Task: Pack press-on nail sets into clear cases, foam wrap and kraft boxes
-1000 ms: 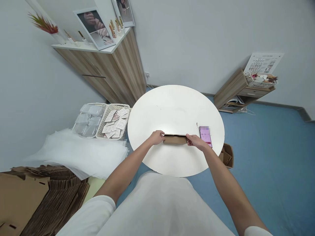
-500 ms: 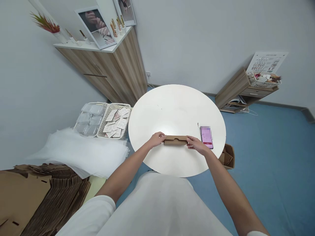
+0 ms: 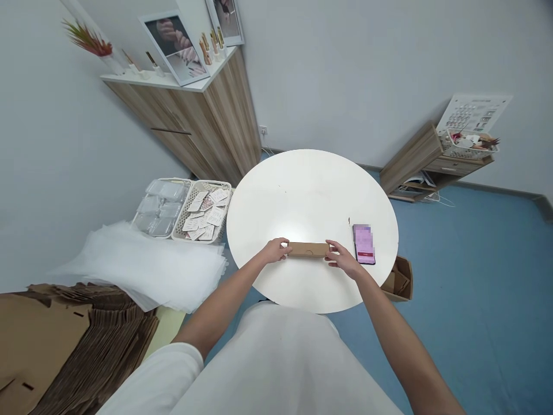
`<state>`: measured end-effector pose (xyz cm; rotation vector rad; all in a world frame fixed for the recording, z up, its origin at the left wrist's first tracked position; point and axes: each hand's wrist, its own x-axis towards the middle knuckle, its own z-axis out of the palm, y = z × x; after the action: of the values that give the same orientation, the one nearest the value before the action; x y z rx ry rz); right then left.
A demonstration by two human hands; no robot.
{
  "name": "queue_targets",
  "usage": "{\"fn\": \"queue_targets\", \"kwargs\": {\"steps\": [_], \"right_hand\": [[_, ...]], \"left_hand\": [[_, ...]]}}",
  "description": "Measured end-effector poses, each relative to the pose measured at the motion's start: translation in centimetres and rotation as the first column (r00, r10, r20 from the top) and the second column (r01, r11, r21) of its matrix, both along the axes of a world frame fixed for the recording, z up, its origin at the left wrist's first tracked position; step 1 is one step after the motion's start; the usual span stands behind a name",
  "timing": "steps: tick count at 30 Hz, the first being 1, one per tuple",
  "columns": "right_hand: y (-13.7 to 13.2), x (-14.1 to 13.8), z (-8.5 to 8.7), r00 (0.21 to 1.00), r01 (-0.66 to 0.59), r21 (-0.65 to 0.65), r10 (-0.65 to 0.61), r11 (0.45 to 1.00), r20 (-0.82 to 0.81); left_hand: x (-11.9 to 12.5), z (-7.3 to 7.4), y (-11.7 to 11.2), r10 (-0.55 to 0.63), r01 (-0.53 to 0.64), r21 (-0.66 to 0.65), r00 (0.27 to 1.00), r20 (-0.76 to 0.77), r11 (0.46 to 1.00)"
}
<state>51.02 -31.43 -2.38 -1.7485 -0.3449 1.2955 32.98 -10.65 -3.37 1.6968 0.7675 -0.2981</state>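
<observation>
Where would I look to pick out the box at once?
Start with the white table. Toward its near edge, the box is between the left hand and right hand, one at each end. It is long, narrow and brown, with a curved line on its side, unlike the purple-screened phone.

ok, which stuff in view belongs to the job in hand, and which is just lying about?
Job:
- small box, left hand and right hand at its ends
- table
- probably the cardboard stack

Lying about, seemingly:
- phone
- picture frames
- plant
</observation>
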Motion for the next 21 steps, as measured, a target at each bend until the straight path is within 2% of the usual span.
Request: {"fn": "queue_targets", "kwargs": {"steps": [4, 8, 11, 17, 21], "right_hand": [[0.1, -0.7, -0.2, 0.999, 0.014, 0.045, -0.016, 0.999, 0.051], [0.1, -0.9, 0.1, 0.985, 0.004, 0.056, -0.014, 0.998, 0.174], [-0.3, -1.4, -0.3, 0.967, 0.025, 0.082, -0.045, 0.996, 0.250], [-1.8, -3.5, -3.6, 0.941, 0.113, 0.205, -0.172, 0.972, 0.293], [-3.0, -4.7, -5.3, 0.887, 0.162, 0.158, -0.214, 0.974, 0.408]], "left_hand": [[-0.1, -0.4, -0.2, 0.018, -0.018, 0.012, 0.999, 0.029, 1.000], [-0.3, -0.4, -0.6, -0.009, -0.004, 0.133, 0.995, 0.095, 0.991], [-0.6, -0.6, -1.5, 0.025, -0.054, 0.203, 0.989, 0.145, 0.978], [-1.4, -1.6, -5.0, 0.102, -0.146, 0.273, 0.980, 0.171, 0.951], [-1.6, -2.5, -7.3, 0.230, -0.247, 0.323, 0.969, 0.092, 0.914]]}}
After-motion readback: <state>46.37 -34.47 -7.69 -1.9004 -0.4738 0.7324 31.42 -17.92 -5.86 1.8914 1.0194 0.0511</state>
